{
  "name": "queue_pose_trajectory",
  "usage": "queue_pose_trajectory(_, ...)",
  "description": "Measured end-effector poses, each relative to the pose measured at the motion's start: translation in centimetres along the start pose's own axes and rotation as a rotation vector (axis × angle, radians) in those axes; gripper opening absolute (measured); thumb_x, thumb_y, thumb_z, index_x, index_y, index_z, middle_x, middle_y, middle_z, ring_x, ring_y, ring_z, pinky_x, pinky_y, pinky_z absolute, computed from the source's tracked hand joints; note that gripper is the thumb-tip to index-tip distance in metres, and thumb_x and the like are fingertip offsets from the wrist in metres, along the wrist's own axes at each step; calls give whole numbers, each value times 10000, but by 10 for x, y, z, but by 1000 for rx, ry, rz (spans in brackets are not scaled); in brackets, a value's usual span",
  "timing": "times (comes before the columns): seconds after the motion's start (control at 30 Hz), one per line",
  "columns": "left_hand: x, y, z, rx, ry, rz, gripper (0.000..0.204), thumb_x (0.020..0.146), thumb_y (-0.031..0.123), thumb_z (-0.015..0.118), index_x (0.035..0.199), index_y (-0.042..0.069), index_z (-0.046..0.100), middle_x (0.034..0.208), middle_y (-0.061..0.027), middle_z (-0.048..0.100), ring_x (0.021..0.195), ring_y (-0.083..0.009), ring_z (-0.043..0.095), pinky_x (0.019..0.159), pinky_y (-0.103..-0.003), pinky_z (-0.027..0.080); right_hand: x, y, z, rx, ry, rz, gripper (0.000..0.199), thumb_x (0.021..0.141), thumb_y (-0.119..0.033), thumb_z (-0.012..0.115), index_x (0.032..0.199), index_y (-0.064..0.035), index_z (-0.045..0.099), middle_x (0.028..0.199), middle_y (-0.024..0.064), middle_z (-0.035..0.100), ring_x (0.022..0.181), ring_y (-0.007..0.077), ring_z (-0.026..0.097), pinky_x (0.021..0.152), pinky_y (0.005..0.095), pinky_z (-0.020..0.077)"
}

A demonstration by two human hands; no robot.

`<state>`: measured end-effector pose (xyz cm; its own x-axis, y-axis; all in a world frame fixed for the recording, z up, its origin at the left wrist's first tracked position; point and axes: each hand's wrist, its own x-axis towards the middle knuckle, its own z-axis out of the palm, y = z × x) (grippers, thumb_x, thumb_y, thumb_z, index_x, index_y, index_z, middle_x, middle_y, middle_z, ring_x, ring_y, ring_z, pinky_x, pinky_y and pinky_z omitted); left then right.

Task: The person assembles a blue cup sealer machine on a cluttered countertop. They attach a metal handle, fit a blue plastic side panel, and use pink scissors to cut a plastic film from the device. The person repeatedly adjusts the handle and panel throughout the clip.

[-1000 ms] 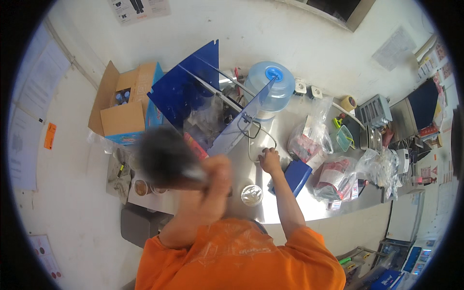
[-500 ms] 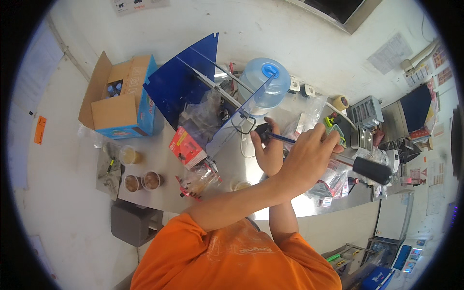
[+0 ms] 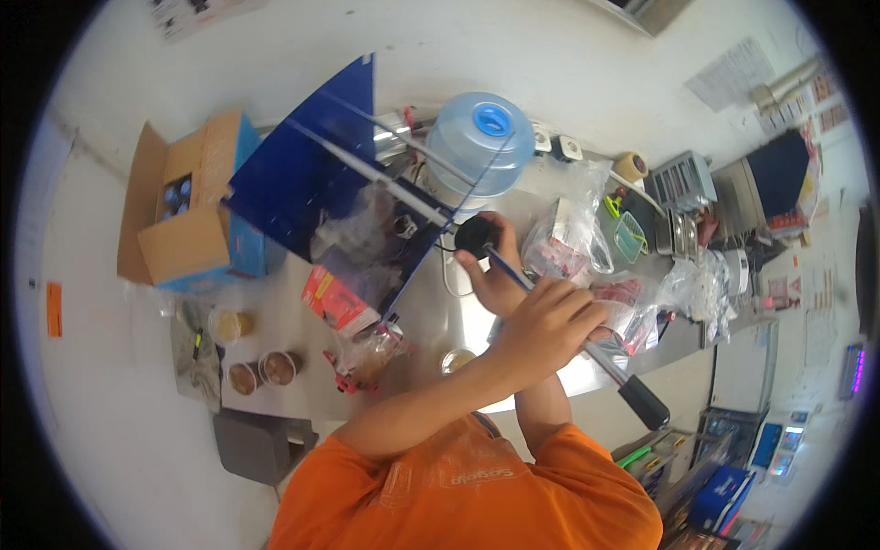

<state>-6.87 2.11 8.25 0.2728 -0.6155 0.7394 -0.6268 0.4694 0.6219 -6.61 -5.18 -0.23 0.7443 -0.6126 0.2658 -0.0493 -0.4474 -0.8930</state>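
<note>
My left hand (image 3: 550,321), its arm crossing over the right one, is closed round a long rod with a black grip (image 3: 644,403) at its near right end. At the rod's far end, my right hand (image 3: 500,284) is wrapped about a black round piece (image 3: 477,236). This piece lies against the side of a frame made of dark blue panels (image 3: 312,156) joined by metal bars (image 3: 371,170). How the rod meets the black piece is partly hidden by my fingers. Plastic wrapping (image 3: 357,238) lies inside the frame.
Behind the frame stands a blue water jug (image 3: 481,142). An open carton (image 3: 192,247) and several drink cups (image 3: 280,367) are at left. A red box (image 3: 339,298) sits before the frame. Bagged parts (image 3: 559,243) and a green basket (image 3: 630,236) lie to the right on the metal table.
The rod's black grip has swung down and toward me, and my left hand has come lower with it. The right hand stays at the black piece. The whole view has shifted slightly.
</note>
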Motion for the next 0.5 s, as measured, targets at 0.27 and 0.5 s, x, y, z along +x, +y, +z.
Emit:
queue_pose_trajectory(0.27, -4, -25, -22, -68, -342, -92, 172, 721, 108, 716, 875, 102, 640, 762, -30, 551, 747, -232, 559, 719, -358, 449, -8, 23, 17, 77, 39, 36, 806, 758, -352, 841, 1316, -5, 374, 1194, 149, 554, 1103, 251, 563, 973, 368, 432)
queue_pose_trajectory(0.5, -17, -39, -14, -90, -487, -116, 270, 780, 119, 604, 1043, 71, 642, 856, -46, 522, 806, -210, 553, 733, -334, 469, -41, 64, 20, 217, -135, 84, 877, 740, -349, 858, 1319, -26, 284, 1251, 188, 518, 1108, 255, 561, 949, 373, 450)
